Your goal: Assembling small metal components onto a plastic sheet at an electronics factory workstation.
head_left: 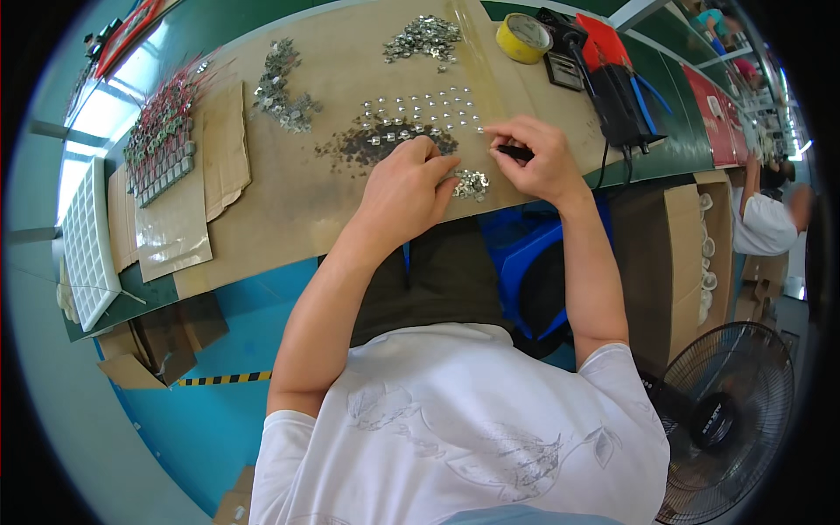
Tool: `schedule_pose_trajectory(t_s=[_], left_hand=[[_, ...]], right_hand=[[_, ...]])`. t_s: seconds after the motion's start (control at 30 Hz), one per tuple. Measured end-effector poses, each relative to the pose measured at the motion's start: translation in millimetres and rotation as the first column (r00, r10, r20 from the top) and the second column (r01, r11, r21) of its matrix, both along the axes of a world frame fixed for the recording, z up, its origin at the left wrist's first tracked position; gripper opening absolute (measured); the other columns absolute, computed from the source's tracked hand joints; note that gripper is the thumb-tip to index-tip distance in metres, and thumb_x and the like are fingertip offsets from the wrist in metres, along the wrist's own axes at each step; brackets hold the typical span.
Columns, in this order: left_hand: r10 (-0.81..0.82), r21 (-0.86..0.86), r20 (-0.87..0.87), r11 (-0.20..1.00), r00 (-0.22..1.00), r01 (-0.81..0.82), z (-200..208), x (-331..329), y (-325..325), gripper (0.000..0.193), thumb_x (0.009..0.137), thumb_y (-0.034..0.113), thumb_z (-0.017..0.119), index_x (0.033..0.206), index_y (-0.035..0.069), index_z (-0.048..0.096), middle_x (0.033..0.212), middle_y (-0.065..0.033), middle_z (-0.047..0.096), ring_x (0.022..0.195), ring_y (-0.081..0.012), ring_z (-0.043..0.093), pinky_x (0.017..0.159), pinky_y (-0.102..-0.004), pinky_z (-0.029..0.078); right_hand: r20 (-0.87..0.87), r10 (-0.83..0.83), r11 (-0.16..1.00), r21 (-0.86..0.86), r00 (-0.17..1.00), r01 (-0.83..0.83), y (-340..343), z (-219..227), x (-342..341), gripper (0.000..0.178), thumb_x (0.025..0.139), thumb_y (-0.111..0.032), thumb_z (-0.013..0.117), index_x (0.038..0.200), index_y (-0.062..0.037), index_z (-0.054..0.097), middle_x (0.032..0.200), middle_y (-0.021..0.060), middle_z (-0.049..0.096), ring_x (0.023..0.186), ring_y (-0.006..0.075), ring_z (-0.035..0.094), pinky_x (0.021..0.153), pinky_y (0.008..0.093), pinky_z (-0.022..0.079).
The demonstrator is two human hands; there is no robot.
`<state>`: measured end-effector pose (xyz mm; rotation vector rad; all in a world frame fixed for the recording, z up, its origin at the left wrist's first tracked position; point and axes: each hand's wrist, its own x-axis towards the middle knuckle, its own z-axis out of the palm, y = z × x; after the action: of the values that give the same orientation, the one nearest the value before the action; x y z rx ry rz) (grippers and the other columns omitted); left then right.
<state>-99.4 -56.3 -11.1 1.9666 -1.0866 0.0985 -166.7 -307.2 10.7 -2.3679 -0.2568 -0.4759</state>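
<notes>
Bright metal pile: on the brown sheet point(341, 61) over the desk point(682, 131); the small pile point(471, 184) lies between the hands, just right of the left fingertips and to the near-left of the right hand.
Nearer hand: the left hand point(409, 179), beside the pile; thumb and forefinger are close together, but whether they pinch anything I cannot tell.
Right hand point(542, 157): fingers closed round a slim dark tool point(514, 152), its visible length running roughly left to right, left end slightly farther.
Rows of silver pieces point(429, 109): far of both hands, longer left to right; the right end is nearest the right fingertips.
Dark scattered bits point(360, 147): left and far of the left hand.
Near edge: just nearside of the bright pile.
Open room: bare sheet beyond the rows, up to the far metal pile point(423, 40), and rightward toward the yellow tape roll point(514, 40).
</notes>
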Motion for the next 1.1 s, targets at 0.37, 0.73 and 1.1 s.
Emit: schedule_pose_trajectory(t_s=[0.37,0.73,1.1], left_hand=[[-0.020,0.050,-0.062,0.999,0.998,0.023,-2,4,-9,0.015,0.086,0.013,0.085,0.099,0.007,0.082,0.094,-0.0097,0.068,0.088,-0.0329,0.070,0.079,-0.0430,0.057],[0.219,-0.104,-0.214,0.964,0.952,-0.245,11,5,39,0.010,0.084,0.002,0.080,0.093,0.003,0.076,0.088,-0.0113,0.073,0.074,-0.0260,0.074,0.070,-0.0373,0.061],[0.215,-0.139,0.076,0.969,0.974,-0.203,-12,14,49,0.015,0.082,-0.004,0.080,0.094,0.005,0.077,0.095,-0.0089,0.073,0.084,-0.0323,0.070,0.076,-0.0422,0.058]], right_hand=[[-0.108,0.041,0.998,0.041,0.993,-0.037,-6,0,-5,0.016,0.089,-0.005,0.082,0.104,-0.0029,0.081,0.088,0.0096,0.071,0.067,0.0197,0.065,0.062,0.0318,0.052],[-0.057,0.010,0.997,-0.080,0.998,-0.015,12,9,-2,0.026,0.094,-0.006,0.080,0.120,-0.0076,0.082,0.091,0.0093,0.071,0.081,0.0283,0.067,0.074,0.0381,0.056],[0.061,0.275,0.958,-0.106,0.959,-0.268,65,6,36,0.021,0.087,-0.003,0.084,0.107,-0.0030,0.079,0.098,0.0131,0.076,0.090,0.0333,0.074,0.079,0.0415,0.060]])
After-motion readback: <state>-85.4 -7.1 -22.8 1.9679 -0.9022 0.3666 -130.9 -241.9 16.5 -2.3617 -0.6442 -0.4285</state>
